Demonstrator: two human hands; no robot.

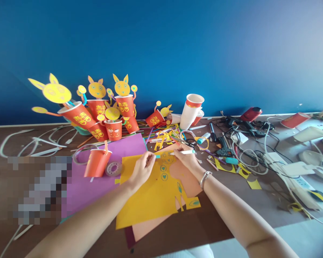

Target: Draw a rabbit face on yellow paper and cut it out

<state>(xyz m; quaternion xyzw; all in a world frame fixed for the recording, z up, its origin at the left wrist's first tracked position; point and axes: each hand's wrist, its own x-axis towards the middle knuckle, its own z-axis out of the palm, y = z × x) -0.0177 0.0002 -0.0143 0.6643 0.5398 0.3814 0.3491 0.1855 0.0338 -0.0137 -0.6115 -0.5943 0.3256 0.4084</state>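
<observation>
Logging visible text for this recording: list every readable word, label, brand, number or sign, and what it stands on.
"囍", in gold: leftmost red cup and red cups near it.
Heart signs: yellow paper, inside two drawn circles.
Too blurred to read: marks on the red band of the white cup stack.

2 bare forearms, silvery bracelet on right wrist, pale clothing

The top sheet lies over another sheet on the table. Left of it, a cup and a tape roll sit on a third sheet. Behind, cup figures stand left of a cup stack, with perhaps another cup behind that. Rightward lie a glue gun, then a power strip.
</observation>
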